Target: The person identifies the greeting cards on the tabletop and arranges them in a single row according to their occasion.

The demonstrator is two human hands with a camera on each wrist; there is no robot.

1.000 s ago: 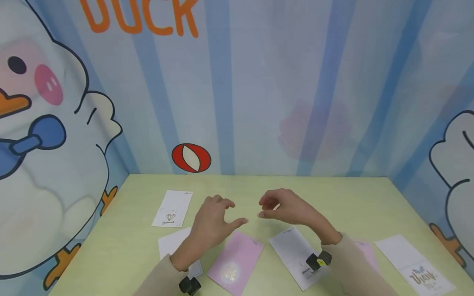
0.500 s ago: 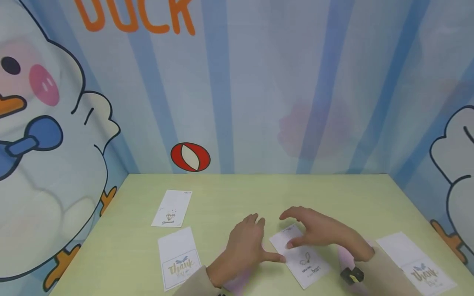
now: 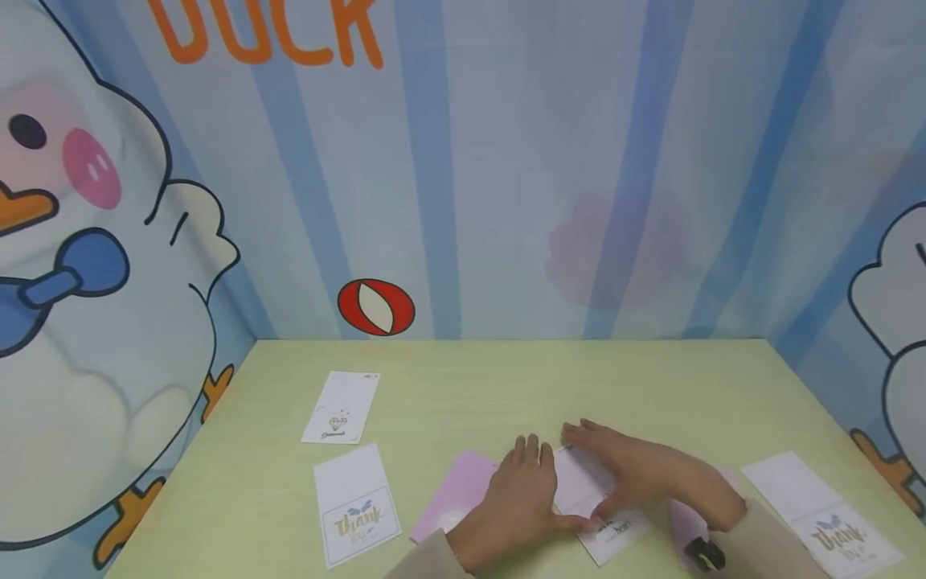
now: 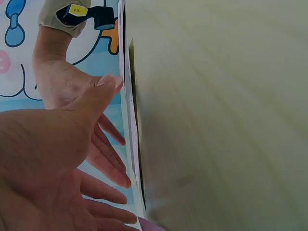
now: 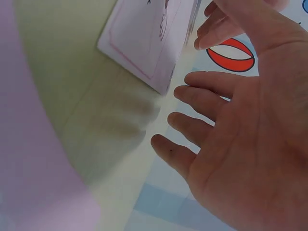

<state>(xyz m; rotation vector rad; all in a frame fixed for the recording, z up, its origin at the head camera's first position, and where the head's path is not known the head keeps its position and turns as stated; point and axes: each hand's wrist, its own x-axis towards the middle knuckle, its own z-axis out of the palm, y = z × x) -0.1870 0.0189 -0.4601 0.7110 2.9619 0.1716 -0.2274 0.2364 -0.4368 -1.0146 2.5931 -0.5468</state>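
Note:
A white greeting card (image 3: pixel 579 482) printed with "heart" lies on the table, partly hidden under both hands. My left hand (image 3: pixel 517 503) is at its left edge, fingers straight and thumb reaching over the print. From the right, my right hand (image 3: pixel 647 474) spreads across the card's far corner and right side. The two thumb tips meet or nearly meet above the card. In the right wrist view, the right hand's fingers (image 5: pixel 207 103) are extended and apart, just past the card's corner (image 5: pixel 149 38). Whether either palm presses the card cannot be told.
A pink card (image 3: pixel 456 490) lies left of the hands; another pink card (image 3: pixel 683 523) is partly under the right forearm. White "thank you" cards lie at left (image 3: pixel 354 482) and right (image 3: pixel 817 498). A diamond card (image 3: pixel 340 406) lies farther back on the pale table (image 3: pixel 463 378).
Both hands have come down and toward me from the table's middle onto the heart card. The left hand moved right, uncovering the left thank-you card. The heart card stays about where it was.

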